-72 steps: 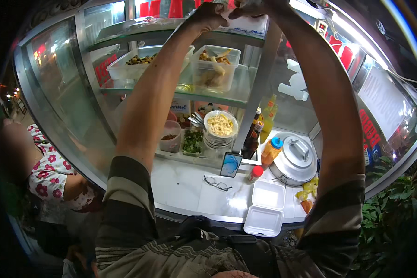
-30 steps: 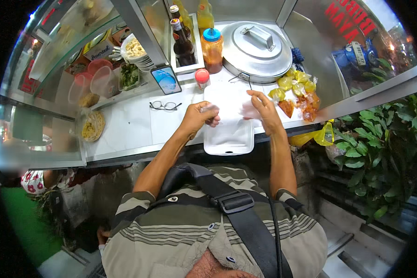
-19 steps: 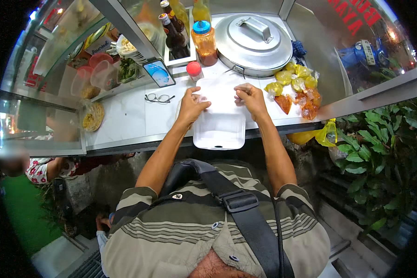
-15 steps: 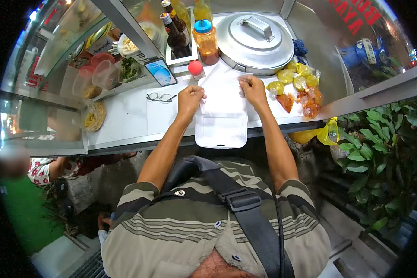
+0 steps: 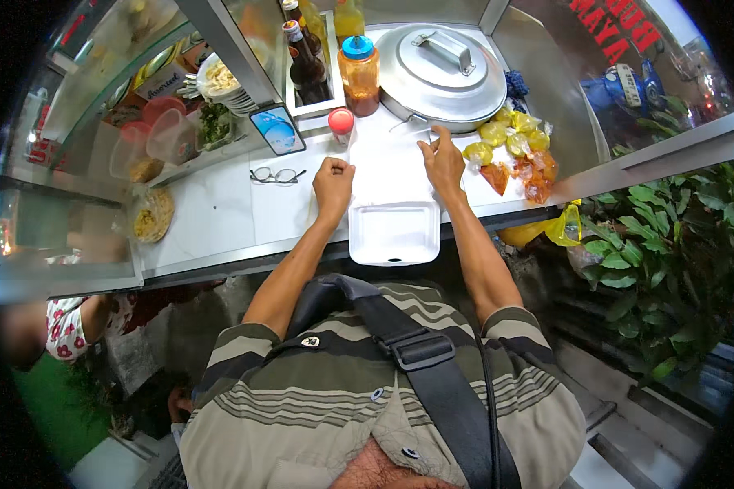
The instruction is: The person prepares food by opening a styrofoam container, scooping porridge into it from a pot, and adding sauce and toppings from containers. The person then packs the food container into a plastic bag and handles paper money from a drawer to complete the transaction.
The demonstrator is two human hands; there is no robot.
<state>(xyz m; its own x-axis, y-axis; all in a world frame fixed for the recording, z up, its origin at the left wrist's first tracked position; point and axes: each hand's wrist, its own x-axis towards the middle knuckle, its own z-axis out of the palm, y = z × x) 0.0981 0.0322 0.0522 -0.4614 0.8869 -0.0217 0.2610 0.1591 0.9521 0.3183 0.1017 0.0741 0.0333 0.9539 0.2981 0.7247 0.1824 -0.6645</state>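
Note:
A white foam takeaway box (image 5: pixel 394 235) lies unfolded before me, one half jutting over the counter's near edge. Thin, pale liner sheet (image 5: pixel 387 163) covers its far half; its outline is hard to make out. My left hand (image 5: pixel 333 189) is at the left rim, fingers curled together; whether they pinch the sheet's edge is hidden. On the opposite side, my right hand (image 5: pixel 444 165) rests by the box with thumb and forefinger apart. Just beyond the left hand stands a red-capped shaker (image 5: pixel 341 124).
Behind are a blue-lidded sauce jar (image 5: pixel 360 77), dark bottles (image 5: pixel 307 69) and a large lidded metal pot (image 5: pixel 442 73). Small sauce bags (image 5: pixel 514 151) lie on the right. Eyeglasses (image 5: pixel 276 175), a propped phone (image 5: pixel 276 130) and a bag of food (image 5: pixel 152 216) sit left.
The sheet that both hands held up over the box has come down onto its far half. My right fingers have spread apart. The left hand stays beside the rim.

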